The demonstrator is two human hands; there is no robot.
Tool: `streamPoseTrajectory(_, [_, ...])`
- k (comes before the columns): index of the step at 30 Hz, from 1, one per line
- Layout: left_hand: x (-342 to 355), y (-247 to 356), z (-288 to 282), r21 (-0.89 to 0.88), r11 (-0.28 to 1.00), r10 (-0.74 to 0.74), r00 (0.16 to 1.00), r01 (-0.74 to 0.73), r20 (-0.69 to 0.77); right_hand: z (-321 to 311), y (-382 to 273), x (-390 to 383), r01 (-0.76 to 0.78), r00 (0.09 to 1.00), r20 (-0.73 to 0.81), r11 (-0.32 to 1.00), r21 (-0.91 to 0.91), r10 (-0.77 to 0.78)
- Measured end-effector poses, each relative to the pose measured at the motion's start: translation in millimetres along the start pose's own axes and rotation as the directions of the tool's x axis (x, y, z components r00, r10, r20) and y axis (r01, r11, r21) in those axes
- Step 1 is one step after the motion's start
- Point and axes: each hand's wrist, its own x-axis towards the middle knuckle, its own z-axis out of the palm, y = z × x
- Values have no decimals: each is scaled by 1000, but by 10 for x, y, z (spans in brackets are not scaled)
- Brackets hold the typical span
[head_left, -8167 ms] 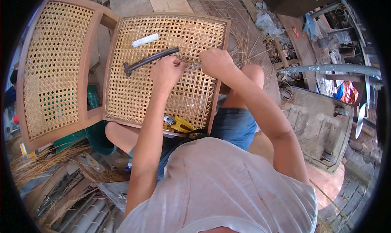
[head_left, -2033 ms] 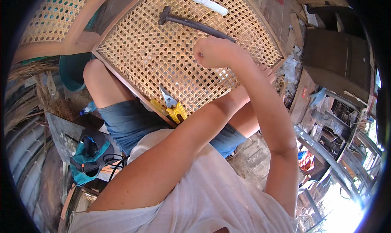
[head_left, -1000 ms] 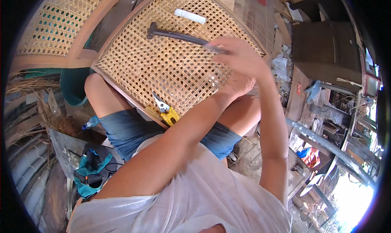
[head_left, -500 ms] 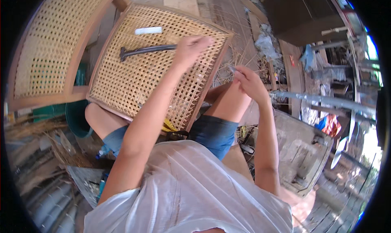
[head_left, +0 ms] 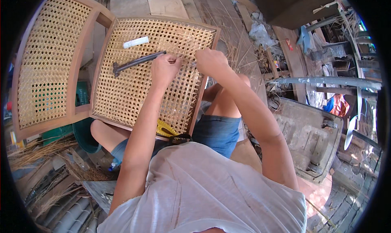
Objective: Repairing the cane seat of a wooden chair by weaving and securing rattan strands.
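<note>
A: Hands?
B: Left hand (head_left: 165, 70) over the squarish tan woven-cane panel in a brown wooden frame (head_left: 124, 90), fingertips pinched; can't tell if anything's between them. Right hand (head_left: 212, 62) at panel's right side, curled closed on a slim grey tool (head_left: 194, 63), mostly hidden.
A: Panel where?
B: In front of the person, near edge at lap.
A: Else on it?
B: Dark hammer (head_left: 136, 63), mid-panel, handle end by left hand. White cylindrical stick (head_left: 136, 42), panel's far-left part. Yellow-handled tool (head_left: 165, 129), panel's near edge.
</note>
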Motion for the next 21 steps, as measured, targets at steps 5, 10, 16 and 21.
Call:
streamPoseTrajectory(5, [3,-13,56,109,987,122,990,-115,-66,102,-179,30,28,998,-54,999,-27,-29])
streamPoseTrajectory(10, [38,59,54,116,993,29,997,-37,71,114,-159,18,-22,999,-24,1000,-17,22])
streamPoseTrajectory(16, [62,136,92,147,988,4,966,-43,259,14,-22,138,-29,999,26,1000,4,29])
streamPoseTrajectory(21, [26,75,193,193,970,88,957,-146,278,-82,70,111,-71,997,9,996,53,70])
